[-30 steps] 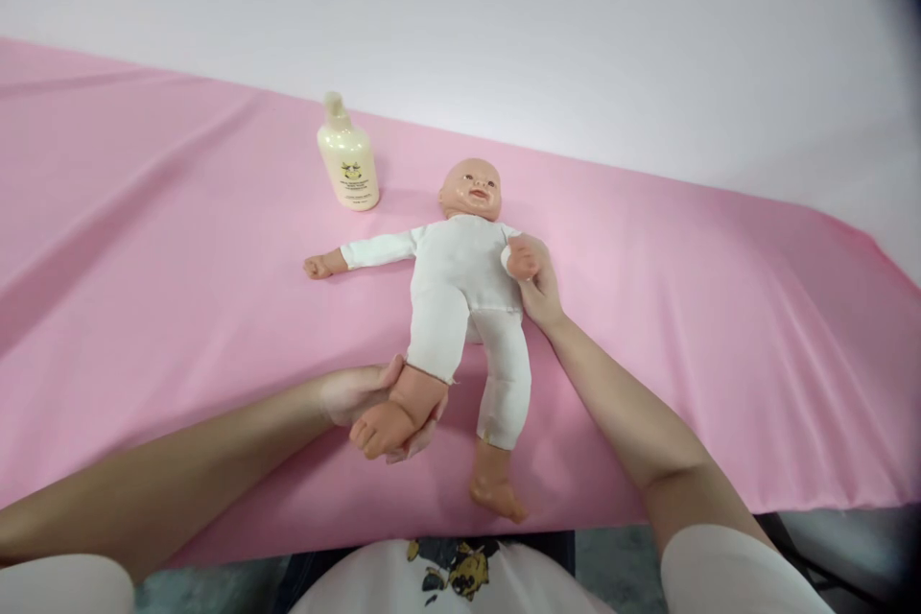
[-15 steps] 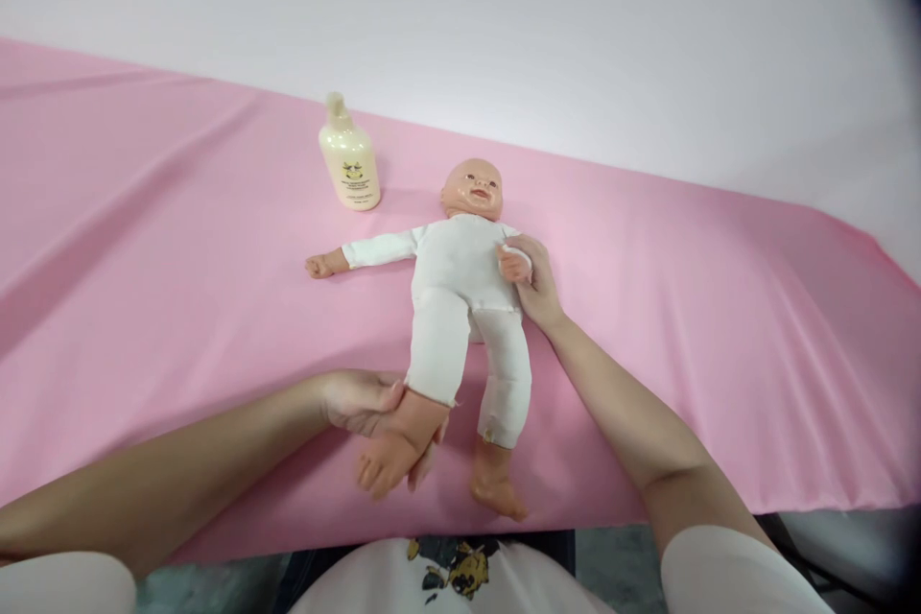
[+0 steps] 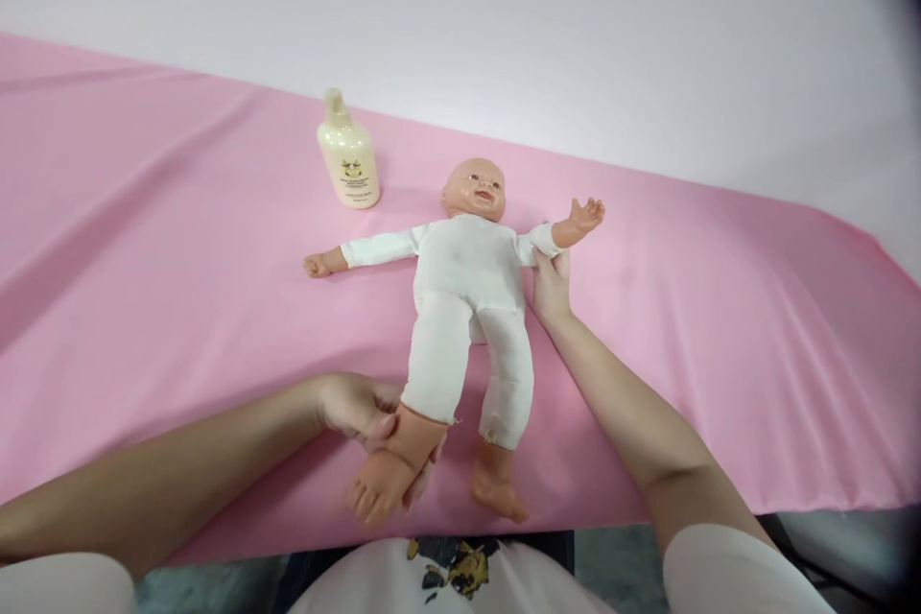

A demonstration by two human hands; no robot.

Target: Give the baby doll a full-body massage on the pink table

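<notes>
A baby doll (image 3: 469, 259) with a white cloth body and bare plastic head, hands and feet lies on its back, feet toward me. My left hand (image 3: 366, 414) is wrapped round the doll's ankle on the left, thumb on top and fingertips showing beneath. That foot is lifted a little and points down toward me. My right hand (image 3: 553, 286) grips the doll's arm on the right from below, near the edge of its sleeve. The doll's hand there sticks out to the upper right, while its other arm stretches out flat to the left.
A cream-coloured pump bottle (image 3: 350, 158) with a cow-like print stands behind the doll, to the left of its head. Pink cloth (image 3: 216, 211) covers the table, whose front edge lies close to my body. Behind it is a white surface (image 3: 504, 29).
My right hand has swung the doll's arm from across its chest outward to the right. My left hand has lowered the held foot slightly toward me.
</notes>
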